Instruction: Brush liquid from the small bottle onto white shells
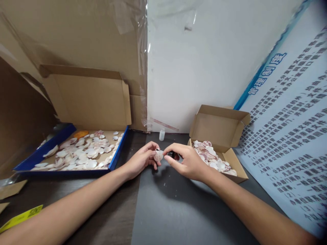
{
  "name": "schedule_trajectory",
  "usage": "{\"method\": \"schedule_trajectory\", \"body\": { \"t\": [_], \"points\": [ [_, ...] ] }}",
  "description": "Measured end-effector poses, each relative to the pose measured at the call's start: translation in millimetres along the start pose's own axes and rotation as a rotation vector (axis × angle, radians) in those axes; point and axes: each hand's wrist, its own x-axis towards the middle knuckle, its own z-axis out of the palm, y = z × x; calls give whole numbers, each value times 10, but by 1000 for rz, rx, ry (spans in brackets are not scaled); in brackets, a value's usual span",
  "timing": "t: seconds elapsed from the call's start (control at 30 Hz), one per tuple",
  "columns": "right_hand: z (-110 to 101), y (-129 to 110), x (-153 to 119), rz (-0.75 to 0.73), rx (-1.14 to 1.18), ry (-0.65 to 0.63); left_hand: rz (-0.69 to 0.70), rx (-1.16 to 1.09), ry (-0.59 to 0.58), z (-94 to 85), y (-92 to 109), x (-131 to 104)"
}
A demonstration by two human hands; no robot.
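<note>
Between the fingers of my left hand [143, 160] is a small whitish seashell [158, 156] with pinkish marks, held above the table near the middle. My right hand [187, 161] is close on the right, its thumb and index fingertip at the shell's right edge. A small black object [173, 155] shows under the curled fingers of this hand; I cannot make out its kind. Behind both hands stands a small translucent white bottle [161, 134].
At the left, a blue-sided cardboard box [119, 149] with its lid up holds many loose shells. A smaller open cardboard box [233, 160] with more shells stands at the right. A yellow label [21, 217] lies front left. A printed poster [288, 136] borders the right side.
</note>
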Motion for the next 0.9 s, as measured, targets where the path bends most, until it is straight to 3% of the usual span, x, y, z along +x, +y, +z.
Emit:
{"method": "schedule_trajectory", "body": {
  "t": [0.43, 0.67, 0.9],
  "points": [
    [-5, 50, 14, 57, -46, 13, 20, 20, -28, -9, 14, -17],
    [16, 28, -9, 14, -12, -33, 20, 2, -27, -3, 24, -28],
    [25, 18, -8, -27, 21, 2, 12, 2, -40, -9, 39, -41]
  ]
}}
